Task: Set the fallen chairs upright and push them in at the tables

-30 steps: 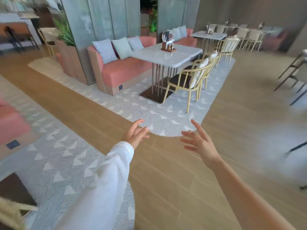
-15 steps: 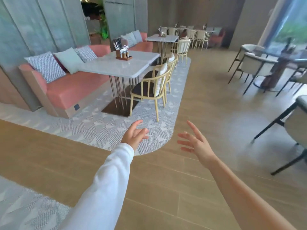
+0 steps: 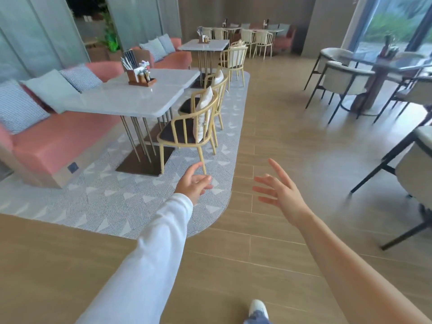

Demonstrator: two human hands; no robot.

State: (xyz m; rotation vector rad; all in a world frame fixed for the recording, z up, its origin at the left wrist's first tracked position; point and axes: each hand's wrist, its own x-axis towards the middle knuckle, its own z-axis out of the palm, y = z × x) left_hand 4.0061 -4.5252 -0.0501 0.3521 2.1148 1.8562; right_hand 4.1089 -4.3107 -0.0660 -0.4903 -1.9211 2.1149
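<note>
Your left hand (image 3: 194,183) and right hand (image 3: 278,190) are hovering spread and empty, short of the white table (image 3: 131,97). Its yellow chair (image 3: 189,129) is standing upright, seemingly tucked in. You're searching; next, spot a fallen one.

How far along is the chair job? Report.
Done: the yellow chairs stand upright, tucked at the white table. In hand: nothing; the left hand and right hand are open, empty. Left: no fallen chair shows in this view.

both hands (image 3: 236,185) empty, fingers spread; yellow chair (image 3: 187,129) upright at table (image 3: 131,99)
</note>
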